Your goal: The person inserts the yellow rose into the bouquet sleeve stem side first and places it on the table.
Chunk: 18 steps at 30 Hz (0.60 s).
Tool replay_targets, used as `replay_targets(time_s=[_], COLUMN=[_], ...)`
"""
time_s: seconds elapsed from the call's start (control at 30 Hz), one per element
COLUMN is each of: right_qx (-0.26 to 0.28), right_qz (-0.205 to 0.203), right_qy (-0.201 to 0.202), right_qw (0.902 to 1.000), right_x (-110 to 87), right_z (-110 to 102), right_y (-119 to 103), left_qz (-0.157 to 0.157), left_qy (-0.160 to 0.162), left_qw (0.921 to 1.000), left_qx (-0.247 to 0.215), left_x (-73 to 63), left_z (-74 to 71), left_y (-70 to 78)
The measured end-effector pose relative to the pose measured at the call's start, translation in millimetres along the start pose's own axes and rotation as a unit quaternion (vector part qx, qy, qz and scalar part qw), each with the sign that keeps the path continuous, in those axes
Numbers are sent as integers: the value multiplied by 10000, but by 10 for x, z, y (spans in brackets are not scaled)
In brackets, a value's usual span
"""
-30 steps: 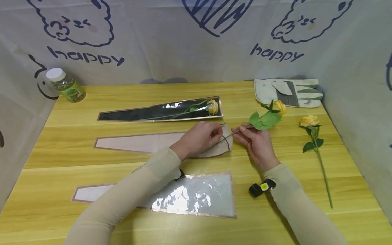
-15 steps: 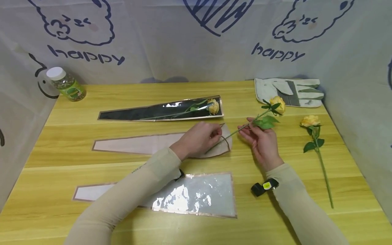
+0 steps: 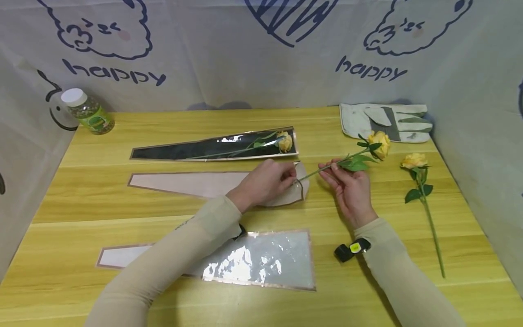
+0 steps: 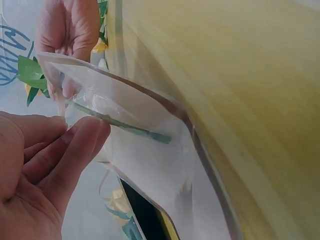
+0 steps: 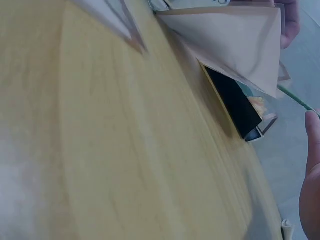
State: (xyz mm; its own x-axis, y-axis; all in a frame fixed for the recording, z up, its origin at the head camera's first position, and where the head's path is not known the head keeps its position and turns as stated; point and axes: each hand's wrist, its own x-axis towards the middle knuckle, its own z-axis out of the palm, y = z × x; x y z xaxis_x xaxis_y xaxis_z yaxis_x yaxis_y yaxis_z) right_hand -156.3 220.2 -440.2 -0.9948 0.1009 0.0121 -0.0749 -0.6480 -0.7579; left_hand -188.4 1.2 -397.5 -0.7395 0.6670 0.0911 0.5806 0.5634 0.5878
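Observation:
My left hand (image 3: pixel 265 184) pinches the open wide end of a pale pink flower sleeve (image 3: pixel 192 182), raising its clear front film. In my right hand (image 3: pixel 351 193) is the stem of a yellow rose (image 3: pixel 380 144), gripped just below its leaves. The rose slants, bloom to the right, its lower stem entering the sleeve's mouth. Through the film in the left wrist view, the green stem end (image 4: pixel 160 136) shows inside the sleeve. The right wrist view catches the pink sleeve (image 5: pixel 240 40) and a short piece of stem (image 5: pixel 295 97) leading to my thumb.
Behind lies a black sleeve (image 3: pixel 171 153) with a yellow rose inside. A flat clear-fronted sleeve (image 3: pixel 282 261) lies nearer me, partly under my left forearm. To the right are another yellow rose (image 3: pixel 429 220) and a work glove (image 3: pixel 384 122). A white-capped jar (image 3: pixel 96 118) stands back left.
My right hand has shifted right and sits closer to the rose's leaves. The bloom has moved slightly right. The pink sleeve's narrow end has swung away from me; my left hand keeps its pinch.

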Motion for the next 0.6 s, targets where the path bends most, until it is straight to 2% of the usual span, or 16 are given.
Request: replay_targets(time_s=[0.17, 0.3, 0.4, 0.6], right_qx=[80, -99, -184, -266], right_qz=[-228, -226, -43, 695], right_qy=[72, 116, -27, -105], right_qw=[9997, 9996, 9998, 9972], right_x=[9, -5, -15, -18], right_z=[-3, -5, 12, 60], right_y=[-3, 12, 43, 72], left_qz=[-26, -52, -24, 103], left_qy=[140, 97, 85, 258], left_qw=[9999, 9999, 9999, 9996], left_qx=[54, -42, -93, -96], left_x=[10, 11, 22, 65], left_z=[-9, -5, 2, 12], left_y=[10, 18, 31, 62])
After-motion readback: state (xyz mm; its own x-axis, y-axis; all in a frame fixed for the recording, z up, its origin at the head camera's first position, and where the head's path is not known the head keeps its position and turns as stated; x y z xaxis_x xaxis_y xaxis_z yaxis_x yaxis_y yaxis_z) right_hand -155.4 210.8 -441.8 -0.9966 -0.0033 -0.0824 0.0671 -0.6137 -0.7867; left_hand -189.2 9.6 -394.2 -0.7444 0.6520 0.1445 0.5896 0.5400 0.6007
